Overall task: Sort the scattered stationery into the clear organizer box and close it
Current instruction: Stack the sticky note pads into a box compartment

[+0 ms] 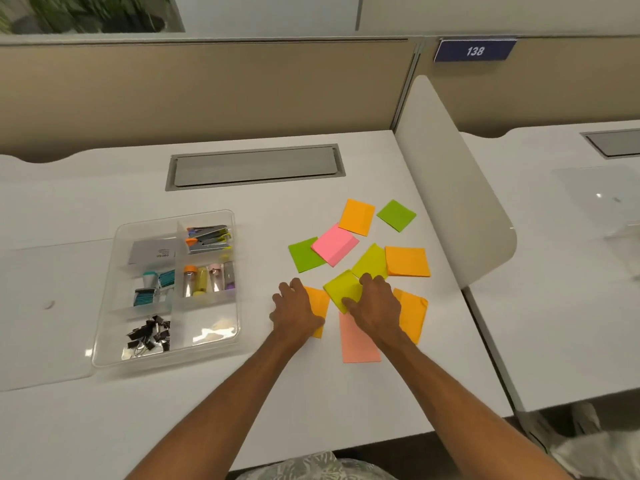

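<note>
Several sticky note pads in orange, green, pink and yellow-green lie scattered right of centre on the white desk (311,393). My left hand (296,311) lies flat on an orange pad (320,304). My right hand (375,306) presses on a yellow-green pad (343,291), thumb on its near edge, and covers part of another orange pad (414,311) and a salmon pad (358,342). The clear organizer box (110,289) stands open to the left, holding staplers (207,239), small bottles (209,280), teal staple packs (154,287) and black binder clips (149,336). Its near right compartment (211,327) looks empty.
The clear lid (41,306) lies flat left of the box. A grey cable hatch (254,166) is set into the desk at the back. A white curved divider (450,181) bounds the desk on the right. A beige partition (207,91) runs behind.
</note>
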A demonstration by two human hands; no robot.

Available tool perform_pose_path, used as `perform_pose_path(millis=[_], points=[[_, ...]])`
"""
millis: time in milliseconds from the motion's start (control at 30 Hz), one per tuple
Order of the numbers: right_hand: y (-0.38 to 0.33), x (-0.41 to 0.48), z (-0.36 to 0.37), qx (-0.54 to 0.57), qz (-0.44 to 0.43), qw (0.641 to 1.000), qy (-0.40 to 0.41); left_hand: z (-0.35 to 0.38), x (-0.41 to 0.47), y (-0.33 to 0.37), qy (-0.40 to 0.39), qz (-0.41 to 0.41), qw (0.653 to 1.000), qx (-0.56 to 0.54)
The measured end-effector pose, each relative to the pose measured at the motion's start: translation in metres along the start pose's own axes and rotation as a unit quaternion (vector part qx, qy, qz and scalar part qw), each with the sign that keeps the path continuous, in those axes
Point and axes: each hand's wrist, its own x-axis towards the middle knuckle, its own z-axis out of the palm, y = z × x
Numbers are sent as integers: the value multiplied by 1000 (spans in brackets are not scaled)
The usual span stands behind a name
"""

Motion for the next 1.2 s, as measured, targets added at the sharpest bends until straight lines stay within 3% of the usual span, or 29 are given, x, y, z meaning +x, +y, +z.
perform_pose_path(millis=[200,400,667,933,1200], points=[[-9,6,6,-48,16,999,-15,-3,1,-3,-1,-14,1000,-17],[-13,16,5,-16,48,997,-62,-13,2,-11,57,19,998,12],[-15,25,2,-5,49,997,-66,-45,5,-21,75,45,978,-189],[-14,28,1,27,34,997,-60,-77,9,-55,71,45,955,-283],[-36,28,-6,185,-40,982,23,-115,11,-104,86,81,958,-263]])
